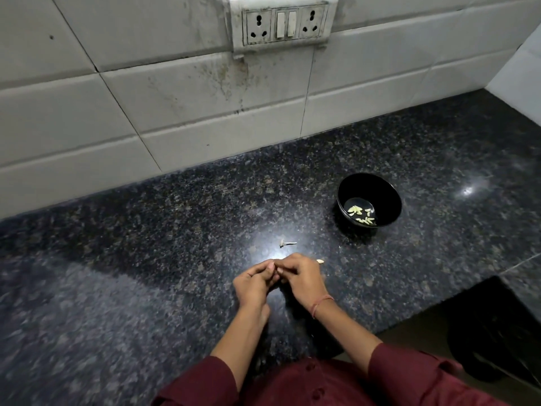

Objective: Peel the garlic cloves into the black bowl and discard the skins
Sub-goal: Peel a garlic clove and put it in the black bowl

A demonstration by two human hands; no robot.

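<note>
My left hand [257, 284] and my right hand [301, 278] meet over the dark granite counter [146, 259], fingers curled together around a small garlic clove that is almost wholly hidden between the fingertips. A loose garlic clove [320, 261] lies on the counter just right of my right hand. A garlic stem scrap [287, 244] lies a little beyond the hands. The black bowl [369, 189] stands farther back to the right and holds several peeled cloves [360, 215].
A tiled wall with a socket panel [285, 23] rises behind the counter. The counter's front edge steps back at the right, where a black bin with a dark liner [497, 341] stands below on the floor.
</note>
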